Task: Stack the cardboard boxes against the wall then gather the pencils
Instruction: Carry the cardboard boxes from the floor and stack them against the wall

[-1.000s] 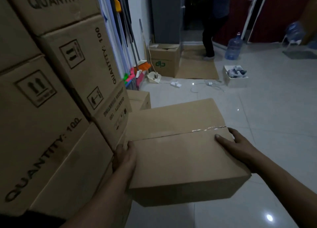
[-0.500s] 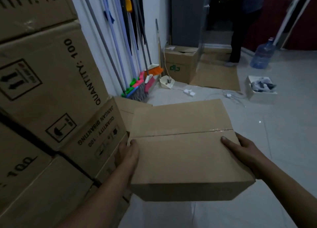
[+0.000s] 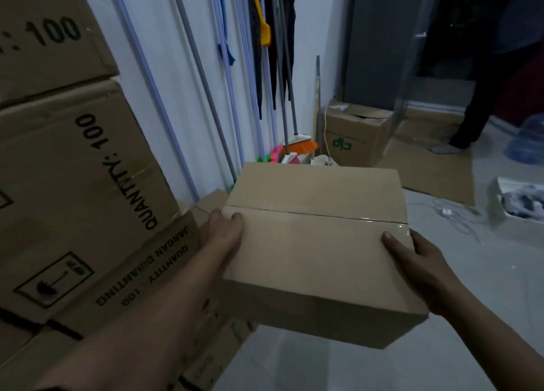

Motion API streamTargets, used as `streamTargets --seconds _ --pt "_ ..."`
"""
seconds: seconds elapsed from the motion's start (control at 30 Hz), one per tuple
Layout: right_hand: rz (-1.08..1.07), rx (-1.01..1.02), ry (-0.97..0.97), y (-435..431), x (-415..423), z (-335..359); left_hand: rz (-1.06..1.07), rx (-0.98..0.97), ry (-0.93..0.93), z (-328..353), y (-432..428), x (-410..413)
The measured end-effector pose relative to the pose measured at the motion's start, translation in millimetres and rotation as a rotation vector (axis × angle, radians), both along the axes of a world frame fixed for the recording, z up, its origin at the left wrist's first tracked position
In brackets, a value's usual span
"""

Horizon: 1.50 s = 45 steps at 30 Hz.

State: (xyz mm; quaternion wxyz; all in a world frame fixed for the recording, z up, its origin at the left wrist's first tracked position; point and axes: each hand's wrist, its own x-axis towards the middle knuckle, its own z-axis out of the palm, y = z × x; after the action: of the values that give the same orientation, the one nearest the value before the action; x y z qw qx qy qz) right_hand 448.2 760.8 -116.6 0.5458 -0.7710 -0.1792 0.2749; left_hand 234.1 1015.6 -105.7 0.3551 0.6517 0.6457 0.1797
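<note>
I carry a plain taped cardboard box [image 3: 315, 243] in front of me, above the floor. My left hand [image 3: 225, 231] grips its left side with the thumb over the top edge. My right hand [image 3: 412, 258] grips its right side the same way. A tall stack of printed cardboard boxes [image 3: 82, 184] marked "QUANTITY: 100" stands against the wall on my left. A low box [image 3: 210, 204] sits on the floor just past the stack, partly hidden by the box I hold. No pencils are in view.
Brooms and mops [image 3: 282, 120] lean on the white wall ahead. A box with a green logo [image 3: 353, 137] stands by a grey door. Flat cardboard [image 3: 426, 170] lies on the tiled floor, a person's legs [image 3: 471, 111] behind it. At right: cables, an open white box [image 3: 518, 211], a water jug [image 3: 527, 143].
The box has stayed in both hands while I moved forward along the stack. The brooms and the low box are closer, and the held box sits higher in view.
</note>
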Motion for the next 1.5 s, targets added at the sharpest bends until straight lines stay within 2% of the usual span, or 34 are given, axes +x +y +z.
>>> streamTargets --seconds 0.33,0.67,0.9,1.13,1.3,1.43,1.5 --pt "0.001 0.021 0.04 116 47 -28 0.053 -0.007 0.24 -17 112 55" --pt "0.153 -0.012 0.035 201 113 -35 0.175 -0.032 0.252 -40 161 82" --pt "0.314 0.005 0.059 248 160 -44 0.362 -0.038 0.244 -47 170 102" --pt "0.423 -0.014 0.073 293 169 -52 0.505 -0.036 0.247 -56 186 97" --pt "0.418 -0.047 0.093 316 167 -64 0.462 0.052 0.37 -65 203 95" --pt "0.428 -0.036 0.082 329 164 -69 0.392 0.212 0.496 -69 196 100" --pt "0.439 -0.034 0.083 331 159 -71 0.399 0.233 0.512 -68 185 105"
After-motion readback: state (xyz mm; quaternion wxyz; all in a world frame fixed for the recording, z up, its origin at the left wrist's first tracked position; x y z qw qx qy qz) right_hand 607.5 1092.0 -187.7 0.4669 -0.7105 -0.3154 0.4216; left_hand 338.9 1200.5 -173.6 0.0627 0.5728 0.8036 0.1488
